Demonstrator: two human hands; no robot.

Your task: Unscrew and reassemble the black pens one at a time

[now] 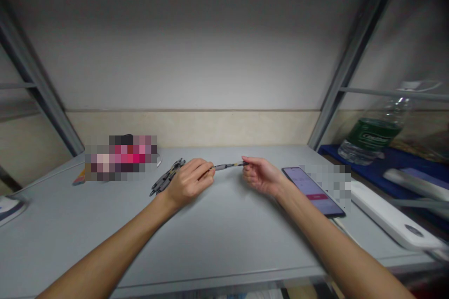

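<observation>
A slim grey pen (221, 167) spans the gap between my two hands above the desk. My left hand (192, 178) is closed around its left end, with the fingers covering that part. With thumb and finger, my right hand (261, 175) pinches the dark right end, its other fingers curled in. A short yellowish section shows near that right end; whether the pen's parts are joined or apart there, I cannot tell. Just behind and left of my left hand lies a bundle of several similar grey pens (164, 178), partly hidden by that hand.
A phone (312, 191) with a lit screen lies by my right forearm, a long white device (389, 217) beside it. Beyond the right-hand frame, a large bottle (375, 131) rests on a blue surface. Blurred pink items (122, 156) sit on the grey desk (217, 243) at left.
</observation>
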